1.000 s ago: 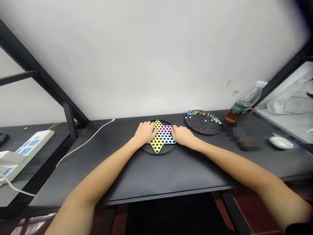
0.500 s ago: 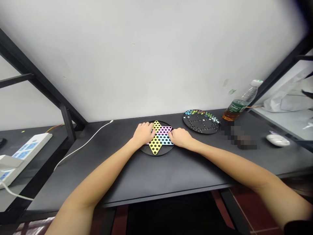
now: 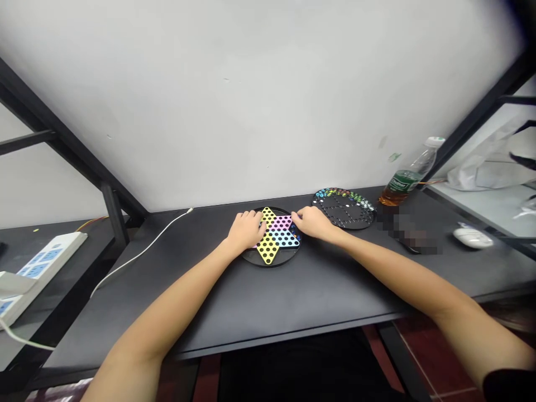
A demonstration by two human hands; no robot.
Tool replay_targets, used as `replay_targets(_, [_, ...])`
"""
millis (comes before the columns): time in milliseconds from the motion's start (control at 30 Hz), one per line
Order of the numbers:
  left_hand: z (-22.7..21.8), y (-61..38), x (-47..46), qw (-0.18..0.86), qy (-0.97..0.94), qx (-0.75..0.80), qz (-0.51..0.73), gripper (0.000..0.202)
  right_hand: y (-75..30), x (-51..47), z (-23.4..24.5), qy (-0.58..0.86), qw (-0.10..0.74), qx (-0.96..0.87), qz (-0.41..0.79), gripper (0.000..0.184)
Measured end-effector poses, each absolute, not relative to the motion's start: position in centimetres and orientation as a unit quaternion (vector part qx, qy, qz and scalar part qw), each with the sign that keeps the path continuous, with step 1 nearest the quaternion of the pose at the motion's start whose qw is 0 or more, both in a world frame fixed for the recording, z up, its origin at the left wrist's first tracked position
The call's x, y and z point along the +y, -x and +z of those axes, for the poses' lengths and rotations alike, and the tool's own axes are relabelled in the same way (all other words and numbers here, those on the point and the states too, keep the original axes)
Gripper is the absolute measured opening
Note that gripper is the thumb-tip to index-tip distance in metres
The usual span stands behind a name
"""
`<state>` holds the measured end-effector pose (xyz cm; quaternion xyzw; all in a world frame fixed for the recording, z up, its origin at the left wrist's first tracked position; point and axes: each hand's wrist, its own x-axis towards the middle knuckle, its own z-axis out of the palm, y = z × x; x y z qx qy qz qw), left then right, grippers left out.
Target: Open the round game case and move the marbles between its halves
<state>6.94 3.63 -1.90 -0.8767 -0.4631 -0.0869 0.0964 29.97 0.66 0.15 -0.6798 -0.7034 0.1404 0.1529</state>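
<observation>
A star-shaped Chinese checkers board (image 3: 268, 240), yellow, pink and pale blue with rows of black holes, lies in a round black tray (image 3: 256, 258). My left hand (image 3: 246, 230) is curled over the star's left side, covering part of it. At the upper right, the fingers of my right hand (image 3: 312, 222) close around the tip of the star's pink point. A few small coloured marbles (image 3: 295, 231) show in the tray between the star's right-hand points. Under both hands, the exact finger contact is partly hidden.
To the right lies a round black lid (image 3: 345, 215) with coloured marbles along its far rim. A drink bottle (image 3: 404, 181), a blurred dark object (image 3: 412, 237) and a white mouse (image 3: 473, 237) stand farther right. A white cable (image 3: 142, 251) and power strip (image 3: 44, 268) are left.
My right hand has shifted up and slightly right, from the star's right side to its upper right tip. Marbles now show between the right points. My left hand stays in place.
</observation>
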Motion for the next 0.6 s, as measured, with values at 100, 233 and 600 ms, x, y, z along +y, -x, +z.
replay_targets(100, [-1.9,-6.9,3.6,0.095,0.877,-0.462,-0.089,0.031,-31.9,2.3,1.1,0.665,0.266,-0.583,0.384,0.042])
replay_targets(233, [-2.0,-6.9,3.6,0.1,0.877,-0.462,-0.09,0.031,-35.1,4.4,1.8,0.583,0.315,-0.403,0.632,0.028])
replay_targets(600, [-2.2,-6.8,3.9,0.082,0.878,-0.46,-0.099,0.03,-43.0,8.2,-2.4,0.74,0.338,-0.456,0.361,0.006])
